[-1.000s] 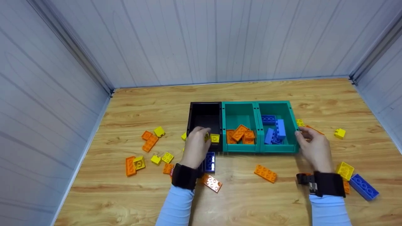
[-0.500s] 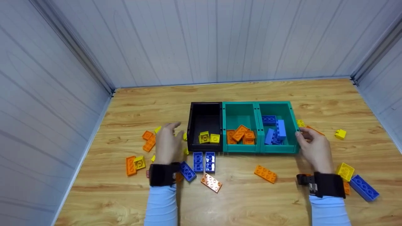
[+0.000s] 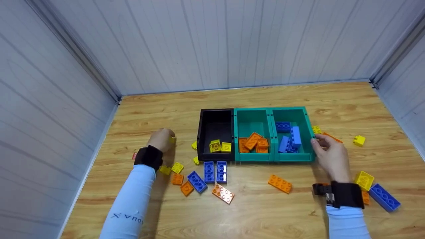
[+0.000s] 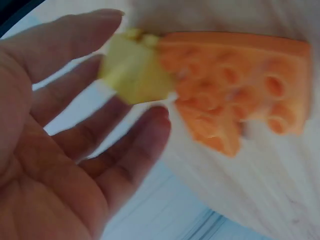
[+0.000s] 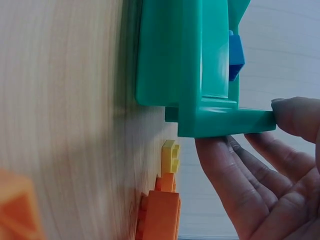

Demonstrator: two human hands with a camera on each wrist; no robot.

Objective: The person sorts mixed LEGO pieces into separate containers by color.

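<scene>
Two hands are at work around the row of bins, one on each side. Nearest me, in front of the bins, lie loose bricks: a pale orange plate (image 3: pixel 223 193), an orange brick (image 3: pixel 280 183), and a pair of blue bricks (image 3: pixel 215 172) just before the black bin (image 3: pixel 201 132). Right of the bins, near my right wrist, sit a yellow block (image 3: pixel 364 181) and a long blue brick (image 3: pixel 384 197).

My right hand (image 3: pixel 328 154) rests at the right end of the row, thumb and fingertips (image 5: pixel 295 117) pinching the rim of the teal bin (image 3: pixel 308 127) — the wrist view shows the rim caught between them. Blue bricks lie inside that bin, orange ones in the middle teal bin (image 3: pixel 236 132), yellow ones in the black bin.

My left hand (image 3: pixel 161 139) is out to the left of the black bin, well apart from it, over the table (image 3: pixel 252 219). In the wrist view its fingers (image 4: pixel 80 37) are loosely spread and a small yellow brick (image 4: pixel 135 72) sits at their tips — touching, though I cannot tell whether it is truly gripped. An orange brick (image 4: pixel 235 95) lies right against that yellow one.

Beyond the right teal bin, another yellow brick (image 3: pixel 359 140) sits alone on the wood.
</scene>
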